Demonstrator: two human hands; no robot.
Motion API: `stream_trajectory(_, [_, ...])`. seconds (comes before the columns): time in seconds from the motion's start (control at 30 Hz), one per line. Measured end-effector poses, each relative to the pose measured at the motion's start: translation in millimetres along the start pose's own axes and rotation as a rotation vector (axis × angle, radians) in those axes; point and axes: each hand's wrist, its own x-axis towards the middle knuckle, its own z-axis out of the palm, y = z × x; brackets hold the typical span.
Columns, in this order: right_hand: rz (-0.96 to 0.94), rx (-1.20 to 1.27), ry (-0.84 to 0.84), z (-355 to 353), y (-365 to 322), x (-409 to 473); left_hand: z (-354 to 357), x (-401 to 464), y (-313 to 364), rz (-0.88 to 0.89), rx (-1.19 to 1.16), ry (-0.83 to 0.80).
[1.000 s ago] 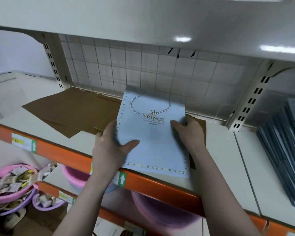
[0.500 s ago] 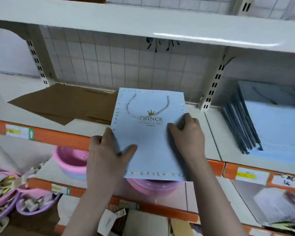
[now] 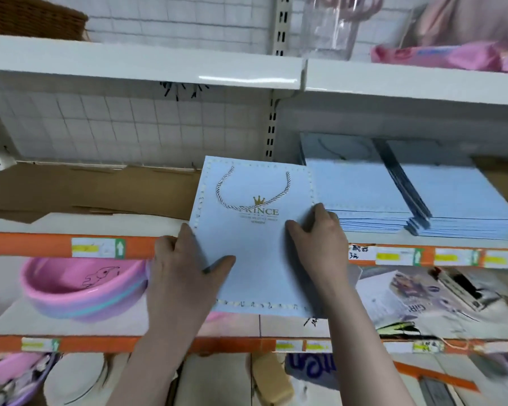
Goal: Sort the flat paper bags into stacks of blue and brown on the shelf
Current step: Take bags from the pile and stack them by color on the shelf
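Note:
A flat light-blue paper bag (image 3: 255,253) with a white rope handle, a gold crown and "PRINCE" lettering is held up in front of the shelf's orange edge. My left hand (image 3: 182,273) grips its left edge, thumb on the front. My right hand (image 3: 320,241) holds its right edge, fingers behind the bag. Two stacks of blue bags (image 3: 361,194) lie on the shelf to the right, just past the held bag. Flat brown bags (image 3: 79,189) lie on the same shelf to the left.
A white upright (image 3: 272,133) divides the shelf behind the bag. Pink and purple bowls (image 3: 82,291) sit on the lower shelf at left, printed packets (image 3: 431,300) at right. The shelf above holds a wicker basket (image 3: 33,19), a clear container (image 3: 329,27) and pink goods (image 3: 452,54).
The blue bag, held in both hands, has travelled right from above the brown bags toward the blue stacks. The view has followed to the right and upward.

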Motion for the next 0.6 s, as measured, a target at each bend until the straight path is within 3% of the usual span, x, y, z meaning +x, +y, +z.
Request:
stream_trajectory(0.13, [0.000, -0.008, 0.033, -56, 59, 14, 38, -25, 64, 0.072, -0.010, 0.034])
stream_trajectory(0.4, [0.031, -0.111, 0.099, -190, 214, 49, 147, -99, 222, 0.074, -0.116, -0.074])
stream_trajectory(0.6, [0.105, -0.128, 0.115, -251, 298, 76, 205, -124, 308, 0.124, -0.098, -0.130])
